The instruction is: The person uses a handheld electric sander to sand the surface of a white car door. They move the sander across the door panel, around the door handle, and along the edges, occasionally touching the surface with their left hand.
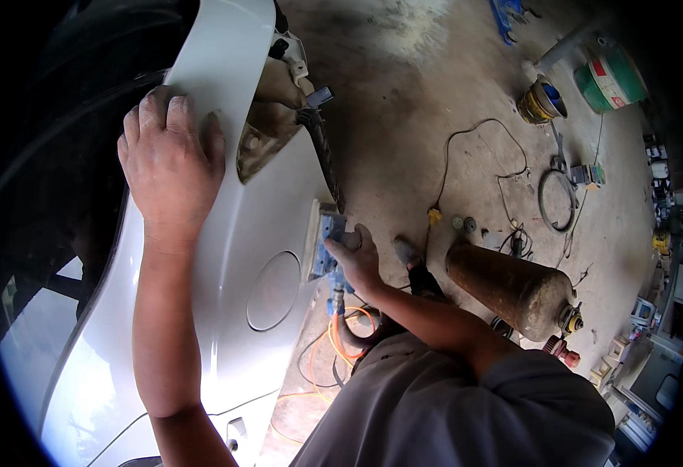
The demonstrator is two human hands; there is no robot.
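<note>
A white car's rear side panel (240, 226) fills the left half of the head view, with a round fuel flap (274, 290) in it. High on the panel, beside the dark window, my left hand (172, 152) rests with bent, slightly parted fingers and holds nothing. My right hand (357, 255) is wrapped round a blue power sander (330, 245), whose flat pad lies against the panel to the right of the flap. A dark hose (353, 336) runs down from the tool. Its pad's working face is hidden.
The tail light opening (267, 140) is bare. An orange hose (334, 338) lies by my body. On the concrete floor are a rusty gas cylinder (505, 288), a black cable (466, 132), a coiled hose (557, 201), a small bucket (542, 101) and a green drum (618, 82).
</note>
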